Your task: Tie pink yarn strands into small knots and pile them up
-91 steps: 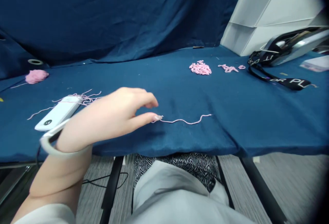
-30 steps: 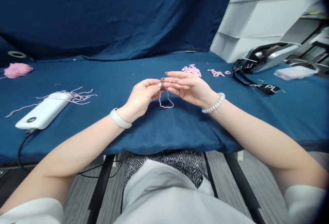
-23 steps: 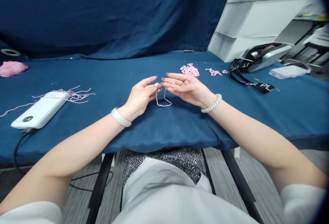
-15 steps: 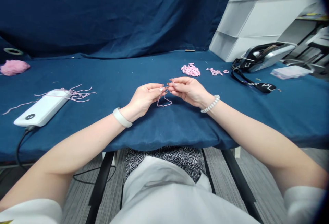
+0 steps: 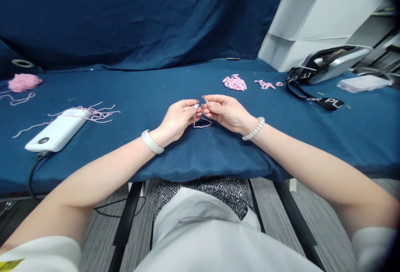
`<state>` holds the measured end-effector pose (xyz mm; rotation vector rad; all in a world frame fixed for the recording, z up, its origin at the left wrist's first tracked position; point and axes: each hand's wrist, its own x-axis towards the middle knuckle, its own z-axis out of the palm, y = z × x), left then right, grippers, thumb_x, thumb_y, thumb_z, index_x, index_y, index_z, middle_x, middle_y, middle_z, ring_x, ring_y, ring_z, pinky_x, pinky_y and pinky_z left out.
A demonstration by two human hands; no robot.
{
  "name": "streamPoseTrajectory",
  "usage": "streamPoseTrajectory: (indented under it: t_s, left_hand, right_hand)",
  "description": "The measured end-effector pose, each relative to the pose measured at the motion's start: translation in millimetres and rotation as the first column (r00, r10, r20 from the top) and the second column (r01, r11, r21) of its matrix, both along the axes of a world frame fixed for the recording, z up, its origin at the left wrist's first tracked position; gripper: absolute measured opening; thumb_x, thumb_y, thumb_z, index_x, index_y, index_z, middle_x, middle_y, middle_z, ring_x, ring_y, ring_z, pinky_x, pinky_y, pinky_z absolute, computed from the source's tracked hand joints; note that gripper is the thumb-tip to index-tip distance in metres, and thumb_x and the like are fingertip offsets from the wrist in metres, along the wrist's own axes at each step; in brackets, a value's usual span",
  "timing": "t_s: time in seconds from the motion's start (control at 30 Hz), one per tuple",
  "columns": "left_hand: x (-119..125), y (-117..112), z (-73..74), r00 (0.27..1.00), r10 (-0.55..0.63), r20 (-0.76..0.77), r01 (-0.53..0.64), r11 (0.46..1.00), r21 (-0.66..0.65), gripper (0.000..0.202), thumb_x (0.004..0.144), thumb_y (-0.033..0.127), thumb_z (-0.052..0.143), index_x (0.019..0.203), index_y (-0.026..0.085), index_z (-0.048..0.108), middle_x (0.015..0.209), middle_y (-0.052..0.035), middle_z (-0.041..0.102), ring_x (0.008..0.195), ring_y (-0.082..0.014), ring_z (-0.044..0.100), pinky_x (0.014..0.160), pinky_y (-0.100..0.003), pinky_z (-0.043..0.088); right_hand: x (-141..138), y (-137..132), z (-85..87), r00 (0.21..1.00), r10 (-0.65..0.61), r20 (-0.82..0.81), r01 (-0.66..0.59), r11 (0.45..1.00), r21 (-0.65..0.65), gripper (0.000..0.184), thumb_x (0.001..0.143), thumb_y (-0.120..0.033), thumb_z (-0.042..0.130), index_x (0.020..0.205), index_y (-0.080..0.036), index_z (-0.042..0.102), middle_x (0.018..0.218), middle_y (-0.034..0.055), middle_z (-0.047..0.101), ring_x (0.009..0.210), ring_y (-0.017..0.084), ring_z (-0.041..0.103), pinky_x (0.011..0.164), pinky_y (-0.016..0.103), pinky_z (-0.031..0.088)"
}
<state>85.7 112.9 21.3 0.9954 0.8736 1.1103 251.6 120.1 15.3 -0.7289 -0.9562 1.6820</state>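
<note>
Head view: left hand [image 5: 177, 120], right hand [image 5: 227, 113] pinched on yarn loop [image 5: 202, 126], ends hidden.

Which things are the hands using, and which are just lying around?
In use: left hand, right hand, short pink yarn strand pinched between them.
Lying about: white power bank, loose yarn strands, pink yarn ball, pile of pink bits, black lanyard.

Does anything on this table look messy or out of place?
Only slightly: loose yarn strands lie tangled across the power bank at the left, some trailing onto the cloth. Nothing looks spilled or damaged. The left hand and right hand pinch a short yarn piece.
</note>
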Motion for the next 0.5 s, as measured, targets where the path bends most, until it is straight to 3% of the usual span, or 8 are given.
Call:
streamPoseTrajectory:
  t_s: [0.2,0.33,0.5]
  left_hand:
    - [-1.8,-2.0,6.3,0.999,-0.05,-0.002,0.05,0.999,0.012,0.012,0.082,0.005,0.066,0.094,0.005,0.065,0.082,-0.0068,0.071,0.072,-0.0093,0.067,0.08,-0.026,0.052]
    - [-2.4,-1.3,3.2,0.993,-0.011,-0.119,0.023,0.995,0.1,0.005,0.084,0.012,0.067,0.084,0.008,0.065,0.078,-0.0053,0.07,0.072,-0.0095,0.067,0.078,-0.026,0.053]
    - [-2.8,1.4,0.7,0.961,0.057,-0.272,0.002,0.977,0.211,0.019,0.09,0.025,0.062,0.077,0.012,0.057,0.068,-0.0007,0.064,0.061,-0.0077,0.06,0.064,-0.022,0.051]
  right_hand:
    - [0.6,0.2,0.8,0.999,-0.042,-0.005,0.042,0.999,0.0,0.022,0.07,0.0,0.075,0.087,-0.013,0.072,0.075,0.0031,0.074,0.065,0.008,0.069,0.063,0.015,0.059]
    - [-0.7,-1.4,-0.1,0.999,-0.037,0.029,0.037,0.999,-0.015,0.016,0.068,-0.004,0.08,0.079,-0.011,0.072,0.068,0.0035,0.072,0.062,0.008,0.069,0.062,0.015,0.059]
    - [-2.4,-3.9,0.4,0.998,-0.012,0.068,0.013,1.0,-0.011,0.015,0.068,-0.01,0.082,0.072,-0.01,0.068,0.062,0.0036,0.069,0.054,0.008,0.065,0.056,0.015,0.055]
